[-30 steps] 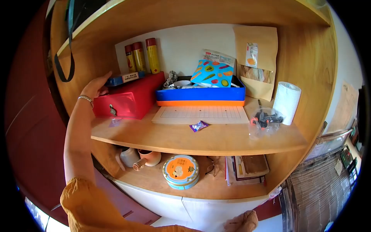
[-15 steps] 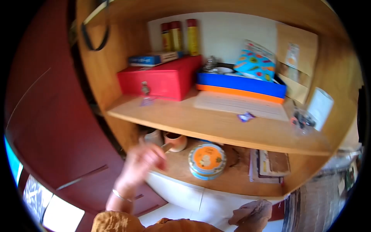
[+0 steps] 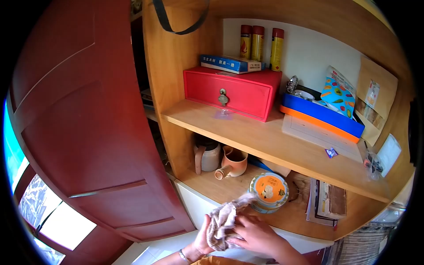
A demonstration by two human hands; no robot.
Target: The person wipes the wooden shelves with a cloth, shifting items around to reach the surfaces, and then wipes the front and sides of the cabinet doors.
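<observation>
A crumpled, pale greyish-pink cloth (image 3: 221, 225) is bunched between my two hands, below the lower shelf. My left hand (image 3: 202, 238), with a bracelet at the wrist, grips it from the left. My right hand (image 3: 258, 236) closes on it from the right, and a loose end sticks up toward the round tin (image 3: 269, 191) with an orange lid. Behind, on the lower shelf, stand an orange-brown clay pot (image 3: 236, 162) with a stub side handle and a grey jug (image 3: 209, 159) with a brown handle.
Above is a shelf (image 3: 247, 137) holding a red box (image 3: 225, 90) with a latch, yellow spray cans (image 3: 277, 51) and a blue-orange tray (image 3: 318, 115). Books (image 3: 329, 201) stand right of the tin. A dark red door (image 3: 79, 145) is on the left.
My left hand has drawn back from near the clay pot's handle to the cloth. The cloth has come from the lower right to between both hands. The view has shifted left.
</observation>
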